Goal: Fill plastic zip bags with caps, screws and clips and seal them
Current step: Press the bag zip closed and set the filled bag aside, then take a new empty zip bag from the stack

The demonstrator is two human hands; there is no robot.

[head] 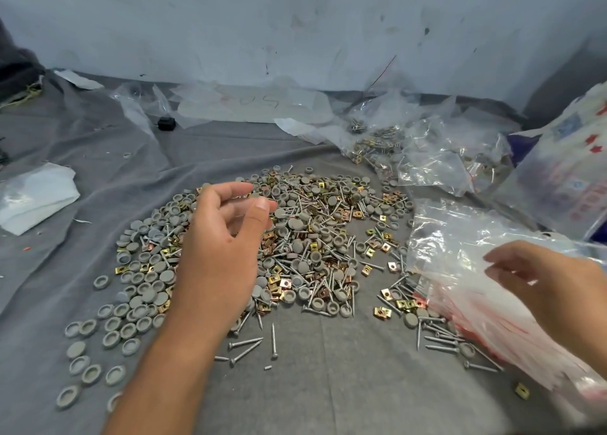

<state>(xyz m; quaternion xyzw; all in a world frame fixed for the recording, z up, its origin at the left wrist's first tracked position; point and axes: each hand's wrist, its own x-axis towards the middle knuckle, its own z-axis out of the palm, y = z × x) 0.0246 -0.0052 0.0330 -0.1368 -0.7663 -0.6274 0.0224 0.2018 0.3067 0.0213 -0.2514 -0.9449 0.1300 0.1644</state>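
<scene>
left hand [223,237], grip loosely apart over the mixed pile of caps, screws and clips [295,237] at frame centre; right hand [538,290], fingers apart on the empty zip bags [486,296] at lower right, may snag several slippery bags at once.

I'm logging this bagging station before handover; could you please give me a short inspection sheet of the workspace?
Surface: grey cloth, wrinkled.
Job's things: mixed pile of grey caps, screws and gold clips; stack of empty zip bags at right; filled bags behind.
Clutter: white tissue, black cap, loose plastic sheets.
Hands: left hand over the pile, fingers curled; right hand on the bag stack.
Cables: thin red wire by the wall.
Surroundings: scuffed pale wall.
</scene>
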